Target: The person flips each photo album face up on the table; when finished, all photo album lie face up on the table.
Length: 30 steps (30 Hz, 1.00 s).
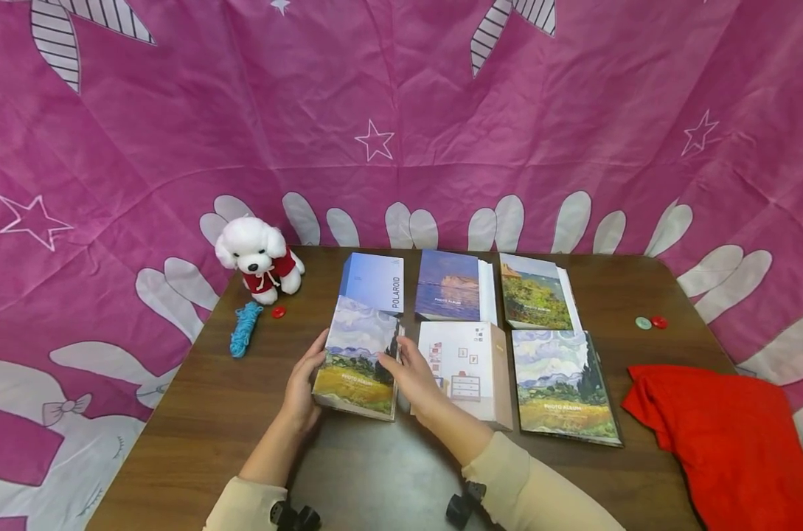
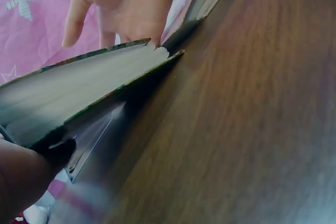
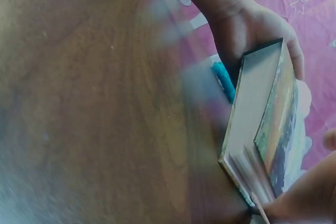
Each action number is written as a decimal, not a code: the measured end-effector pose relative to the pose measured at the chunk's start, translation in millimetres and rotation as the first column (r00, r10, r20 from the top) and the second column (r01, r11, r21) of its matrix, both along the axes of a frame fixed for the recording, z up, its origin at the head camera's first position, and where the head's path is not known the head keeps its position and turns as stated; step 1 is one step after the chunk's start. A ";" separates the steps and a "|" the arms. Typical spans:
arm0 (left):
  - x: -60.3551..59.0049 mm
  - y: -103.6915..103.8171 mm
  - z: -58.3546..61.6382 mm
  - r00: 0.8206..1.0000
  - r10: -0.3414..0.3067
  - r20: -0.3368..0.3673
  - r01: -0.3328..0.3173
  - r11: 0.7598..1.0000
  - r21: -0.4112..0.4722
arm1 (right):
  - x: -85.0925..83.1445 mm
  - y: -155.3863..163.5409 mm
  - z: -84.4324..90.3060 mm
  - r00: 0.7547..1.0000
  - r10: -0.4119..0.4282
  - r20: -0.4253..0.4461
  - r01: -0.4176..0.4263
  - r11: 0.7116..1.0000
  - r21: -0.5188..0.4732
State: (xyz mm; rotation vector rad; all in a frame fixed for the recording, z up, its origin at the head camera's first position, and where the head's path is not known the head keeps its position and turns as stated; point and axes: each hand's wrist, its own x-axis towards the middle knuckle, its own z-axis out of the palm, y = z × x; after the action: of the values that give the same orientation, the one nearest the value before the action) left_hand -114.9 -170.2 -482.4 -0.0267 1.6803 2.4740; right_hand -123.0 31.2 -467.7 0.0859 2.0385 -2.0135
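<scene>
A photo album [image 1: 357,361] with a painted field-and-sky cover is held between both hands at the table's middle front. My left hand [image 1: 308,380] grips its left edge, fingers curled round it. At the album's right edge, my right hand [image 1: 401,369] holds on with fingers on the cover. In the left wrist view the album [image 2: 79,93] is tilted, its page edge showing, with a shadow under it on the table [image 2: 252,129]. The right wrist view shows the album [image 3: 262,124] on edge, my left hand [image 3: 257,30] behind it.
Five more albums lie around: a Polaroid one [image 1: 374,282], a blue sea one [image 1: 449,285], a green landscape [image 1: 535,292], a white one [image 1: 464,365], another landscape [image 1: 560,383]. Plush dog [image 1: 258,258], blue cord [image 1: 245,330], red button [image 1: 278,312] left; red cloth [image 1: 733,435], two buttons [image 1: 649,322] right.
</scene>
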 end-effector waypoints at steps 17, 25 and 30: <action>-15.8 -5.9 10.6 0.980 -0.025 -0.200 -0.132 0.669 -0.732 | 3.0 28.3 6.1 0.989 -0.031 -0.144 0.026 0.999 -0.031; -19.2 28.7 15.5 0.913 -0.004 -0.408 -0.298 0.677 -0.673 | 6.3 86.7 22.7 0.960 -0.122 -0.252 0.123 0.992 -0.009; -15.9 55.1 11.5 0.904 -0.068 -0.421 -0.260 0.695 -0.670 | 6.1 116.6 23.9 0.950 -0.134 -0.282 0.152 0.987 0.046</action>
State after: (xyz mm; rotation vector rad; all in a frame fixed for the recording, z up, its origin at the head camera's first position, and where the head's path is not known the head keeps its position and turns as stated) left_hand -130.8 -115.1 -470.8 0.3619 2.8070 1.7724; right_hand -117.0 147.8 -443.9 -0.0400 2.3328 -2.1480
